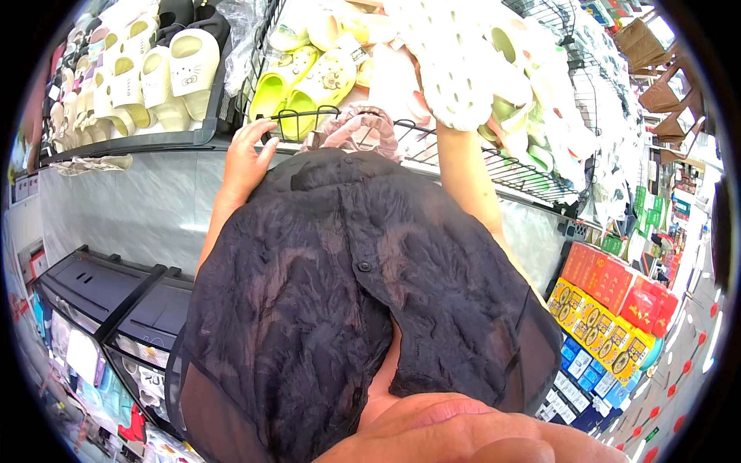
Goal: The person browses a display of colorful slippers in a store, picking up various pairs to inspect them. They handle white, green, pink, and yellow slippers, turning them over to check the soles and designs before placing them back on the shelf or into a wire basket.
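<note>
My left hand (252, 151) rests at the black wire basket's front rim (310, 113), fingers slightly apart and holding nothing. Beyond it lie yellow-green clogs (336, 75) with decorations, one bearing a tag. My right forearm (466, 168) reaches over the basket; a large white clog with holes (448, 63) covers the hand, so its grip is hidden. More pale and green clogs (521, 110) are piled to the right of it. A bunched pink fabric item (367, 130) is at the rim, in front of my dark blouse (347, 243).
Left of the basket, a shelf (173, 140) holds rows of cream slippers (194, 75). Black storage drawers (92, 283) stand at the lower left. Red packs (602, 275) and yellow packs (602, 330) are stacked at right. Brown bags (660, 87) hang at the upper right.
</note>
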`<move>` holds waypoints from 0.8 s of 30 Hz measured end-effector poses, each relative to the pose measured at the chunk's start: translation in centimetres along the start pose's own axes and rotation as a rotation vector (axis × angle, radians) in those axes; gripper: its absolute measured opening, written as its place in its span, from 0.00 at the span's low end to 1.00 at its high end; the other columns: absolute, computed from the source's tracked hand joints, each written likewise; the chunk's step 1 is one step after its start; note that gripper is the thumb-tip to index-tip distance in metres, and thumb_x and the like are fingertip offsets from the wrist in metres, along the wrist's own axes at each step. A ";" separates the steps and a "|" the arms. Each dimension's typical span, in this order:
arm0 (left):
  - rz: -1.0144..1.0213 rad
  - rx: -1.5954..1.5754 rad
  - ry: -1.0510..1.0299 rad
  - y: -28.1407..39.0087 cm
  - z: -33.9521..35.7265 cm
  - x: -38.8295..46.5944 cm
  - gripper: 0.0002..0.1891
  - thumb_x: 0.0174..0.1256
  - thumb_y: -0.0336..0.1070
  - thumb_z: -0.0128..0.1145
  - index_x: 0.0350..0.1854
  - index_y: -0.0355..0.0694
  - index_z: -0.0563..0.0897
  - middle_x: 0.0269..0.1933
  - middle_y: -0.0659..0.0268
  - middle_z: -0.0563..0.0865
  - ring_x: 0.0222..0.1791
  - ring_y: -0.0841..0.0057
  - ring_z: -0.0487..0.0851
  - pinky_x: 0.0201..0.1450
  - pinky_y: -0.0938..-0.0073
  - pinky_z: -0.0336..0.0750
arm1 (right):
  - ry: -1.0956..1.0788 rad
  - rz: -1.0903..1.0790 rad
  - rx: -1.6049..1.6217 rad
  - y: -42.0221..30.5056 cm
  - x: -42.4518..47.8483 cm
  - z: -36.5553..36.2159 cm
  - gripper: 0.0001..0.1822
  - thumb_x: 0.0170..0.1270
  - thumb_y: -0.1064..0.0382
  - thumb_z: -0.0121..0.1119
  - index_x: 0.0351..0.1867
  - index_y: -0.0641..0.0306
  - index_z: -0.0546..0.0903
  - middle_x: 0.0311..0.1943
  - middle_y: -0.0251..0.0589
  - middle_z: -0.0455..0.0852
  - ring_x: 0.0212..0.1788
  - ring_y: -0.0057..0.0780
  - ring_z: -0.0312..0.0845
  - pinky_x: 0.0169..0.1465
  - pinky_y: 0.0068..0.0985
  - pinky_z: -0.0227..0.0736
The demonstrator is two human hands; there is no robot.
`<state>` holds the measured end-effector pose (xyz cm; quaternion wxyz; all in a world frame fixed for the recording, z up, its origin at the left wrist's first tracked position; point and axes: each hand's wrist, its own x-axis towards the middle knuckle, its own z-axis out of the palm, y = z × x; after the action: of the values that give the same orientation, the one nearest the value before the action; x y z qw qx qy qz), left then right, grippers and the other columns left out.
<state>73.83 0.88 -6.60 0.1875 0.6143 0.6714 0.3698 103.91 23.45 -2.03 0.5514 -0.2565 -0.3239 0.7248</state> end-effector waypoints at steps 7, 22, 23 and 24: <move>0.002 0.020 -0.065 -0.5 0.3 0.0 0.14 0.60 0.33 0.63 0.48 0.41 0.83 0.53 0.61 0.84 0.57 0.63 0.78 0.61 0.66 0.70 | 0.016 0.001 0.066 0.2 -0.5 0.4 0.15 0.64 0.69 0.55 0.51 0.70 0.77 0.45 0.45 0.85 0.47 0.36 0.82 0.50 0.26 0.77; -0.023 -0.025 -0.054 -0.2 0.4 0.2 0.13 0.59 0.33 0.63 0.47 0.41 0.83 0.51 0.59 0.85 0.54 0.61 0.80 0.59 0.66 0.71 | 0.052 0.014 0.062 0.7 -0.4 0.6 0.14 0.62 0.73 0.56 0.50 0.70 0.75 0.43 0.44 0.85 0.45 0.30 0.81 0.50 0.23 0.77; -0.024 -0.028 -0.050 -0.2 0.4 0.2 0.13 0.59 0.33 0.63 0.47 0.41 0.83 0.51 0.59 0.85 0.53 0.61 0.80 0.59 0.66 0.72 | 0.054 0.017 0.065 0.9 -0.2 0.7 0.14 0.62 0.73 0.56 0.50 0.70 0.75 0.43 0.44 0.85 0.45 0.30 0.81 0.50 0.23 0.77; -0.042 -0.064 -0.053 -0.2 0.2 0.2 0.13 0.60 0.32 0.63 0.48 0.40 0.83 0.51 0.59 0.85 0.53 0.63 0.81 0.58 0.67 0.72 | 0.059 0.017 0.059 0.9 -0.2 0.7 0.14 0.62 0.73 0.56 0.50 0.70 0.75 0.42 0.44 0.85 0.45 0.29 0.81 0.50 0.23 0.77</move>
<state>73.79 1.18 -6.87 0.2328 0.6033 0.6667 0.3707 102.87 22.95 -2.27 0.5619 -0.2642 -0.2836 0.7308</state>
